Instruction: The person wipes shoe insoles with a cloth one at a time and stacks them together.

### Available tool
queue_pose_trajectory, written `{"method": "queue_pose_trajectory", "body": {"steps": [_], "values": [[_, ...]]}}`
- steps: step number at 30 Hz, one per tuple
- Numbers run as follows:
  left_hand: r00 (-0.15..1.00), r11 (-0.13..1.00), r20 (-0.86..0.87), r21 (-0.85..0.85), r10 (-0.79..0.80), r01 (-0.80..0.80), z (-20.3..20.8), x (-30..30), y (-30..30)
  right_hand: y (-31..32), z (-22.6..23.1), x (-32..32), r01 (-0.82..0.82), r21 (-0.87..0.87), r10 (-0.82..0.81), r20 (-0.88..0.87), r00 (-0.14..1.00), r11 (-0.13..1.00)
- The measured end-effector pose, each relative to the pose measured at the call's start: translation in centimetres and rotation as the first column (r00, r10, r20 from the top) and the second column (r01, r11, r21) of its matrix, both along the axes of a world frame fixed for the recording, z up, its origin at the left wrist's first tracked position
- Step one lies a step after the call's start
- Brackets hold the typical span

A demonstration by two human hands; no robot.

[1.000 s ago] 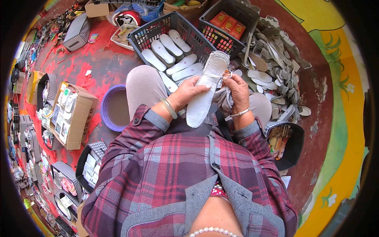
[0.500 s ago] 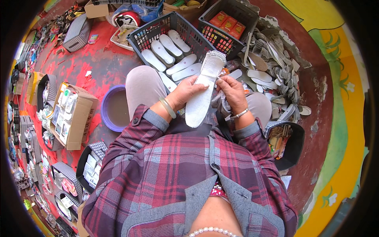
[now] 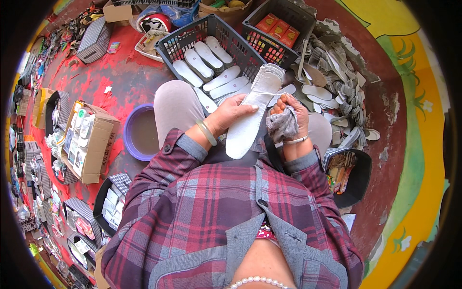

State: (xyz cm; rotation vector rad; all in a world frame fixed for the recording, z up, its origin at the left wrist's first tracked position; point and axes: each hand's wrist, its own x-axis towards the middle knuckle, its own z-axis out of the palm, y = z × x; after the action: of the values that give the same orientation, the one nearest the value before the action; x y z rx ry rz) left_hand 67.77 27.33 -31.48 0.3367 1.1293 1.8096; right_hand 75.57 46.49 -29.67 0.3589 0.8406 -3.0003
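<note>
My left hand [image 3: 233, 113] grips a bundle of white shoe insoles [image 3: 255, 111] by its left edge, thumb on top. The bundle slants over my lap, its layered ends pointing away from me. A thin pale strand [image 3: 269, 93] crosses it toward my right hand [image 3: 296, 113], which is closed around a crumpled grey cloth [image 3: 283, 124] just to the right. Whether those fingers also hold the strand, I cannot tell. Beyond the bundle, a dark plastic crate [image 3: 166, 45] holds several white soles [image 3: 197, 62].
A second crate [image 3: 301, 36] with red boxes stands at the far right. Grey and white soles [image 3: 337, 77] pile up along the right wall. Left of my knee is a purple basin [image 3: 129, 137] of murky water; a cardboard box [image 3: 98, 149] and a dark bin [image 3: 358, 178] flank me.
My right hand has drawn back right from the bundle, bringing the grey cloth up into plain view. The bundle has shifted slightly right and stays in my left hand.
</note>
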Motion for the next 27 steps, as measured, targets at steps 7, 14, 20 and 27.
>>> {"method": "queue_pose_trajectory", "body": {"steps": [7,14,20,27], "values": [[0.998,0.999,0.043,0.002,0.054,-0.054,0.2,-0.4,-0.6,0.2,2.8,-0.1,-0.187,0.742,0.178,0.093,0.980,0.644],[0.996,0.995,0.022,0.046,0.084,-0.085,-0.1,-0.5,-0.7,2.7,3.1,0.2,-0.397,0.914,0.226,0.371,0.901,0.081],[0.993,0.996,-0.080,0.022,0.090,-0.088,0.0,-0.3,-0.5,1.4,4.6,-0.1,0.205,0.963,-0.070,-0.195,0.978,0.177],[0.989,0.994,-0.101,0.027,0.106,-0.104,0.3,0.0,-0.2,-2.2,3.8,-0.1,0.245,0.907,0.077,-0.233,0.969,-0.343]]}}
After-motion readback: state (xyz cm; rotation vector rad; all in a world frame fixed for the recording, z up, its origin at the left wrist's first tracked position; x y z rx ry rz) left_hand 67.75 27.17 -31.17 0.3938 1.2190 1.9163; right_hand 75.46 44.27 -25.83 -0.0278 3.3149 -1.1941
